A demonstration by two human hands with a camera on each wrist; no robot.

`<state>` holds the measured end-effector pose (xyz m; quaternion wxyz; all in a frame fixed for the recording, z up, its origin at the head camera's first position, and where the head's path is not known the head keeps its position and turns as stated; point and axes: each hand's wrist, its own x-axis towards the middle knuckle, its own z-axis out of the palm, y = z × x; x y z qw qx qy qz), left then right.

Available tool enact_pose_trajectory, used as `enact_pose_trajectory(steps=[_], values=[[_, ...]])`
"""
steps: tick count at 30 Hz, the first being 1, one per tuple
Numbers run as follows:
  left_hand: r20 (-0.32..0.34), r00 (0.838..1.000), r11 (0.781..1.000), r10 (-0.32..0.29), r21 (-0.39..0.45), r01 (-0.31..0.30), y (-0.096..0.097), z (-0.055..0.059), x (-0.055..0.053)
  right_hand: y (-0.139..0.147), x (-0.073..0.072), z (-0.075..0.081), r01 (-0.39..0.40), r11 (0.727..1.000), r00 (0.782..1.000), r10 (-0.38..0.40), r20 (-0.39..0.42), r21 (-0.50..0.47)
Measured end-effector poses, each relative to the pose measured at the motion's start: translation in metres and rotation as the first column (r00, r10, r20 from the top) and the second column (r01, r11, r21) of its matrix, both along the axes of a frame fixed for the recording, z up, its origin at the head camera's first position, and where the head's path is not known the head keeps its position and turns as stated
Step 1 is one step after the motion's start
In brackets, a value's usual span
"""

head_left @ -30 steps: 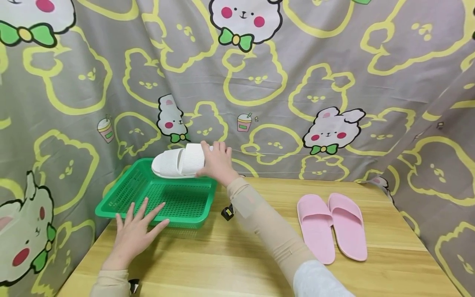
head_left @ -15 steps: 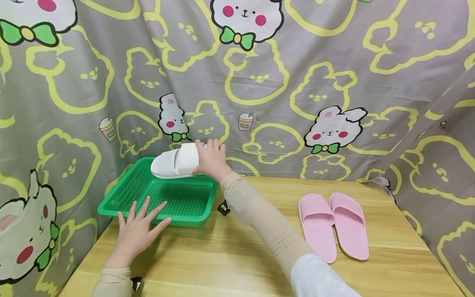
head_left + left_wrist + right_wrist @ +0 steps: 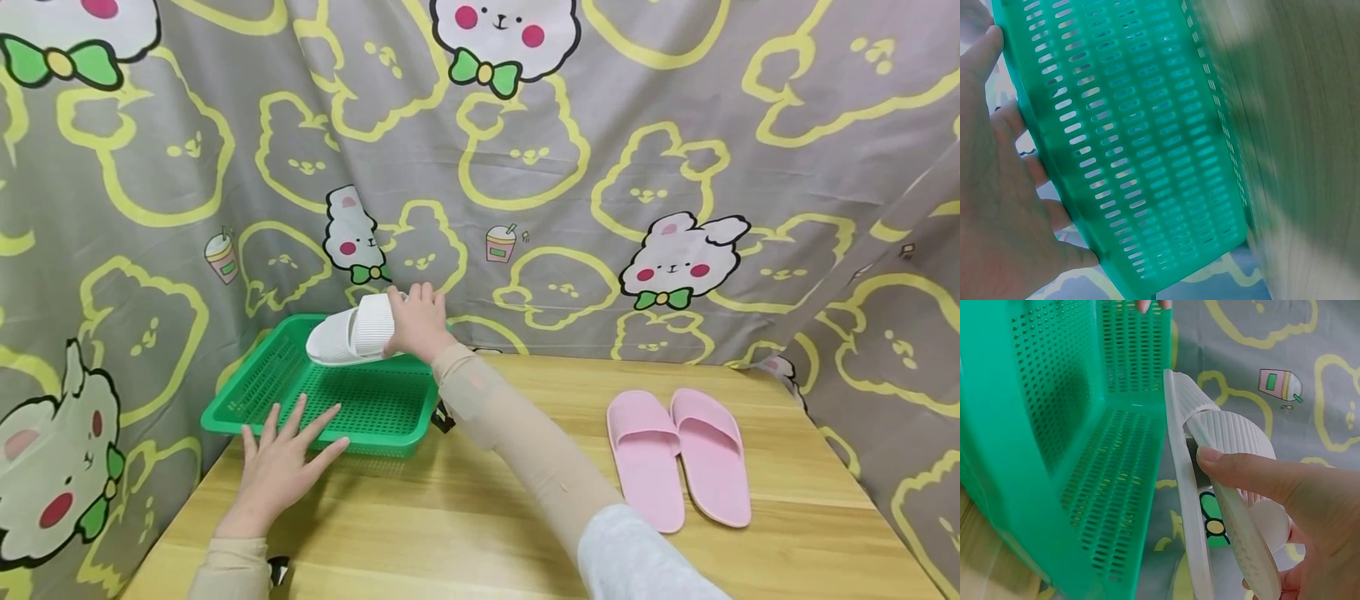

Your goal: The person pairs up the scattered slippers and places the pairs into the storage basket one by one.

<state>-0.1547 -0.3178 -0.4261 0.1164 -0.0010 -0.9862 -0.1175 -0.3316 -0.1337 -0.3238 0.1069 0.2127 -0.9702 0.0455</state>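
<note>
My right hand (image 3: 420,322) grips a pair of white ribbed slippers (image 3: 339,337) by the heel end, holding them over the back of the green plastic basket (image 3: 225,421). In the right wrist view two slipper soles (image 3: 1186,487) show side by side, and the thumb (image 3: 1244,469) presses on one of them. The toes point left. My left hand (image 3: 279,475) is at the basket's near rim with its fingers spread; the left wrist view has the fingertips right at the green rim (image 3: 1029,112).
A pair of pink slippers (image 3: 647,475) lies on the wooden table (image 3: 465,517) to the right. Behind and at both sides hangs a grey curtain (image 3: 540,275) with cartoon prints. The basket stands at the table's back left.
My right hand has moved a little to the left with the white slippers, whose toes now tip lower. The left hand has stayed at the rim.
</note>
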Motion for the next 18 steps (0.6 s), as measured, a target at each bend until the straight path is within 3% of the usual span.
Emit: enact_pose_trajectory(steps=[18], values=[[0.015,1.0,1.0,0.003,-0.007,-0.003,0.001,0.002,0.002,-0.009,-0.01,-0.013,0.043,0.997,0.994,-0.049,0.101,0.062]])
